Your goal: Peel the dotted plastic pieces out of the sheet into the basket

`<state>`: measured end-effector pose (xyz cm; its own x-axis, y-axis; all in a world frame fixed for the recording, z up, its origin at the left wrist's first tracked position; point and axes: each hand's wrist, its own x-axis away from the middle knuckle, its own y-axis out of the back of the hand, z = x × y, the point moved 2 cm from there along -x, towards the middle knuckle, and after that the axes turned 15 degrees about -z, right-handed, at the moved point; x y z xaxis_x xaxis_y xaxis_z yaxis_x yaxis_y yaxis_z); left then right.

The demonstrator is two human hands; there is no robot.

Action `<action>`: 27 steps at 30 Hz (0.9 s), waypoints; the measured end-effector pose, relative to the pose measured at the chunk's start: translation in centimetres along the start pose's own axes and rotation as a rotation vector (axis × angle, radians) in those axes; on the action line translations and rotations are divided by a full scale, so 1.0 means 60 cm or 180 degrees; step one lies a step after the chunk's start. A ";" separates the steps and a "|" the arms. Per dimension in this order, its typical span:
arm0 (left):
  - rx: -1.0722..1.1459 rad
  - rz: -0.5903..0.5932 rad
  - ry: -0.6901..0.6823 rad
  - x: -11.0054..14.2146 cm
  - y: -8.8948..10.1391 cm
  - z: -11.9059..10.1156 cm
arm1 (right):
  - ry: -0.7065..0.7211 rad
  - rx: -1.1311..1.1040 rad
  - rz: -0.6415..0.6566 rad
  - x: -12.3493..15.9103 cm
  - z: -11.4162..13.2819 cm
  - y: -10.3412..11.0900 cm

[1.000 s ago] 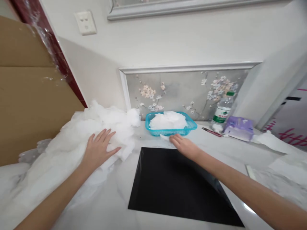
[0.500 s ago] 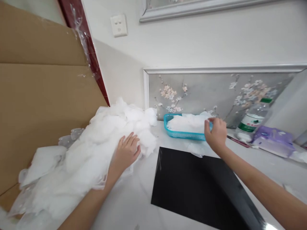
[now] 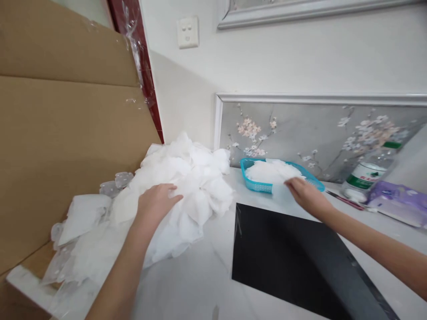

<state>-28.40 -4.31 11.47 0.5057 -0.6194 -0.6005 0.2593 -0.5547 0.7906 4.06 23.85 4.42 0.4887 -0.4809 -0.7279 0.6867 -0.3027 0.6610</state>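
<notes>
"Right hand?"
"One, pinching a white piece in front of the basket."
"Left hand?"
"One, fingers bent, thumb apart, on the heap."
"Step in hand?"
"Seemingly, handling a single piece; next move calls for a light, steady pinch."
"Piece, appearance?"
"Thin, pale, translucent; left edge fairly straight; lower end blurred."

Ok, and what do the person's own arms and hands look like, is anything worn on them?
The left hand and right hand are both ungloved, and no ring shows. The left forearm and right forearm look slim and bare, with no sleeve, watch or bracelet in view. The nails are too blurred to judge.
</notes>
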 end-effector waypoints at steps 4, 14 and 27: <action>-0.0015 0.0001 0.0132 -0.007 0.006 0.007 | -0.0733 0.0528 -0.0651 -0.092 0.010 -0.019; -0.0260 -0.0064 0.0123 -0.004 -0.008 -0.005 | -0.1311 0.0666 -0.0641 -0.143 0.088 -0.062; 0.0004 -0.0695 -0.0371 0.015 -0.039 -0.027 | -0.1818 -0.1653 -0.0219 -0.094 0.215 -0.100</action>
<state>-27.21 -2.69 9.28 0.3393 -0.5447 -0.7669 0.3509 -0.6832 0.6405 -9.76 17.78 6.92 0.1795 -0.8674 -0.4641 0.9386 0.0097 0.3448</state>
